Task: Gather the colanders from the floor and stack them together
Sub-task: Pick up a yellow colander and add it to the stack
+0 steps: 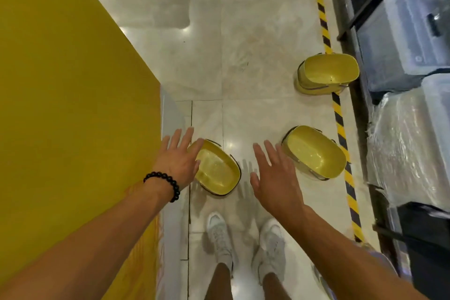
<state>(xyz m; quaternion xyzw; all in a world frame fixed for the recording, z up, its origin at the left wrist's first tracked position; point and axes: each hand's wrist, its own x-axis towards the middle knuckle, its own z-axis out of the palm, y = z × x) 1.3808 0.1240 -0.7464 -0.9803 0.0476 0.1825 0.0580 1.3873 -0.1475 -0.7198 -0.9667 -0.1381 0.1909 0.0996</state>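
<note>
Both arms reach forward and down from the bottom of the view, palms turned toward the floor point(255, 56). The left hand point(179, 161) is spread open, fingers splayed and empty, and it overlaps the near-left rim of the nearest colander point(219, 173); whether it touches that rim cannot be told. A black bead bracelet point(162, 184) circles the left wrist. The right hand point(275, 178) is also open and holds nothing, its fingers fanned and pointing away, between the nearest colander and the right colander point(316, 153), its fingertips just beside the latter's rim. All three yellow colanders stand apart on the pale tiled floor, open side up. The far colander point(327, 73) sits well beyond the other two, on the yellow-and-black striped tape point(341, 124) that runs along the floor; the right colander lies against the same tape. A yellow worktop point(60, 105) fills the left side. Plastic-wrapped bins point(409, 143) line the right edge. White sneakers point(246, 238) show below the hands
</note>
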